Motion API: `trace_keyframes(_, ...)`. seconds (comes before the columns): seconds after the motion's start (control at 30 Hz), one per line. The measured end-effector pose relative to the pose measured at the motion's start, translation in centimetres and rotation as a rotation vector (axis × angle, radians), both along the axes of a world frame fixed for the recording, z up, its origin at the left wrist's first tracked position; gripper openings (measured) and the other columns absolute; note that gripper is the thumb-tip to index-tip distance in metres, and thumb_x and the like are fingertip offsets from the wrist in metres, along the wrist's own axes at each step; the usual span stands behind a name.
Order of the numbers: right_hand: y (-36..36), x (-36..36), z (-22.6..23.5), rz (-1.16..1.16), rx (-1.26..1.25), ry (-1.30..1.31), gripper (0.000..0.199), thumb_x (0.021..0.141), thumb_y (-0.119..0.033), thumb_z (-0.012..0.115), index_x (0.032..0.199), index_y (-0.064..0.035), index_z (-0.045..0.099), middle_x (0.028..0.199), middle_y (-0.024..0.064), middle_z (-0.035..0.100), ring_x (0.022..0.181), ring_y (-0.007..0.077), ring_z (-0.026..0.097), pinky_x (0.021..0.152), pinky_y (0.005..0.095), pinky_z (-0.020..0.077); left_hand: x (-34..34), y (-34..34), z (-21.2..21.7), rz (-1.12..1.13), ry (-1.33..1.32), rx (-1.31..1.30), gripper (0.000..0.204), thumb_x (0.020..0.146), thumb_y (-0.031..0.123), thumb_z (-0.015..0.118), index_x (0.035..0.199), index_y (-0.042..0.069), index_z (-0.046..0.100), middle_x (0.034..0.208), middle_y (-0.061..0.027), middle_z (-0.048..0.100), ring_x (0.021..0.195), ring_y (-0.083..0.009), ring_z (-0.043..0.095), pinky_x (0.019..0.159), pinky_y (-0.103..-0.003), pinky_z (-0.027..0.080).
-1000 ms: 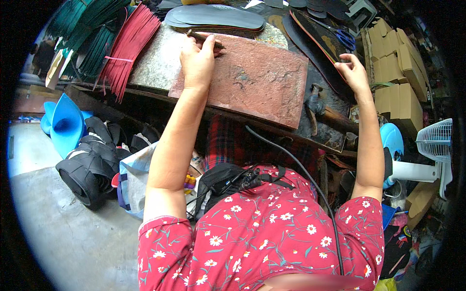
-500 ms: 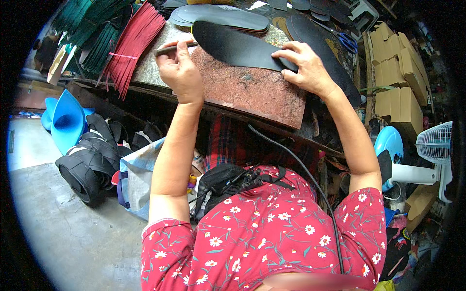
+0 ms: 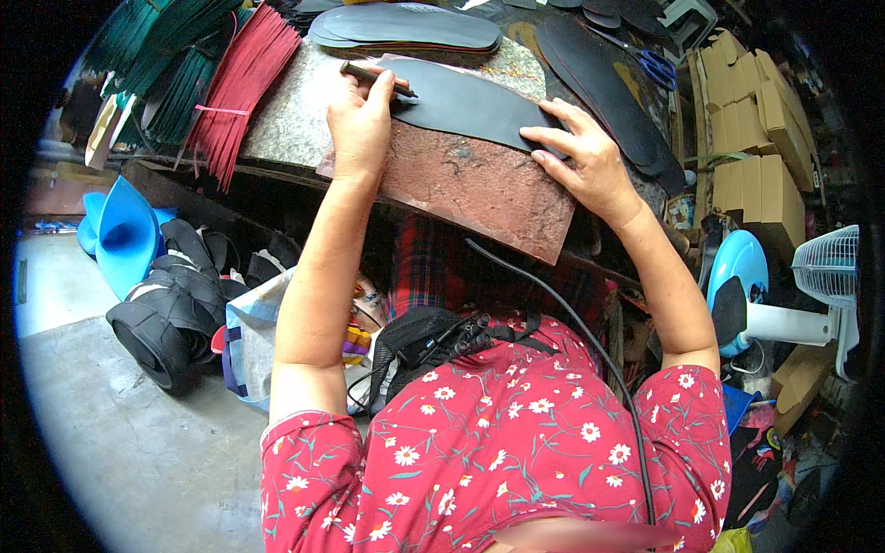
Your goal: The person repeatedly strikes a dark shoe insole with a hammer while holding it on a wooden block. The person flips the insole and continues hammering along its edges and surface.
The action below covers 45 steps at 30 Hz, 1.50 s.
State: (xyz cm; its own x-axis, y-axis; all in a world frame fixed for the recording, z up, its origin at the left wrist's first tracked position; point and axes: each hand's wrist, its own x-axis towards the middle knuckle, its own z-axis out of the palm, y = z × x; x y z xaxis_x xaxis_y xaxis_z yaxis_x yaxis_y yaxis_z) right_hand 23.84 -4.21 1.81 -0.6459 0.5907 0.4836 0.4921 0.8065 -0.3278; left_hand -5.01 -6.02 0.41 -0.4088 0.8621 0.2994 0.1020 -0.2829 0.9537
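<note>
A black shoe sole point(image 3: 470, 100) lies flat on a rough reddish board point(image 3: 452, 184) at the table's near edge. Over its left end, my left hand point(image 3: 358, 124) is closed round a dark pen point(image 3: 353, 70), whose thin tip points right and sits at the sole's surface; whether it touches I cannot tell. My right hand point(image 3: 590, 166) grips the sole's right end, fingertips on top and thumb at the near edge. Just beyond lies a stack of similar grey-black soles point(image 3: 406, 26).
Bundled red strips point(image 3: 241, 88) and green strips point(image 3: 152, 41) lie at the left. More black soles point(image 3: 604, 92) and blue-handled scissors point(image 3: 657, 69) are on the right, with cardboard boxes point(image 3: 737, 120) and a white fan point(image 3: 823, 267) beyond. A black cable point(image 3: 562, 309) hangs before me.
The sole, raised and tilted before, now rests flat on the board. My left hand has turned and moved right, bringing the pen tip over the sole; my right hand has shifted slightly nearer.
</note>
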Motion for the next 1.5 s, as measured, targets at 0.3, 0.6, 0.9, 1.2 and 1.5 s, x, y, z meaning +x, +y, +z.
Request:
trace_keyframes(0.3,-3.9,6.3,4.6,-0.280,-0.219,-0.061,0.044,0.070,-0.018,0.077,0.108,-0.0015,0.061,0.109,0.0121,0.059,0.106,0.0293,0.057,0.094,0.0378,0.0451,2.9,1.7,2.1,-0.126,-0.105,0.064,0.012,0.092,0.008,0.064,0.099,-0.001,0.057,0.087,-0.0102,0.068,0.076,-0.0149,0.068,0.065,-0.027,0.058)
trace_keyframes(0.6,-7.6,12.5,0.7,-0.551,-0.378,0.124,0.034,0.091,-0.019,0.065,0.120,-0.0024,0.061,0.089,0.0071,0.065,0.076,0.0169,0.060,0.071,0.0291,0.0484,4.3,4.7,-0.1,-0.080,-0.059,-0.096,0.012,0.086,0.006,0.071,0.092,-0.001,0.064,0.078,-0.0069,0.069,0.066,-0.0103,0.066,0.060,-0.023,0.054)
trace_keyframes(0.9,-3.0,4.4,8.2,-0.155,-0.320,0.701,0.037,0.100,-0.023,0.056,0.133,-0.0063,0.055,0.080,0.0012,0.061,0.065,0.0055,0.051,0.059,0.0209,0.0441,4.6,3.9,0.9,0.016,0.686,0.135,0.022,0.086,0.012,0.072,0.102,0.001,0.062,0.084,-0.0114,0.071,0.075,-0.0170,0.070,0.069,-0.031,0.057)
trace_keyframes(1.2,-0.5,0.6,4.4,-0.486,-0.195,0.028,0.037,0.094,-0.042,0.055,0.127,-0.0248,0.059,0.095,0.0179,0.068,0.089,0.0380,0.066,0.075,0.0465,0.0527,6.0,4.3,0.3,0.181,0.790,0.207,0.016,0.087,0.015,0.068,0.093,0.003,0.061,0.077,-0.0144,0.069,0.071,-0.0304,0.069,0.064,-0.039,0.054)
trace_keyframes(1.5,-1.2,1.1,3.3,-0.530,-0.209,0.046,0.037,0.094,-0.042,0.056,0.125,-0.0232,0.062,0.095,0.0166,0.069,0.090,0.0370,0.067,0.076,0.0430,0.0525,5.3,5.0,-0.2,-0.135,0.030,-0.051,0.016,0.086,0.009,0.070,0.096,-0.001,0.063,0.079,-0.0075,0.070,0.069,-0.0115,0.068,0.063,-0.025,0.055)
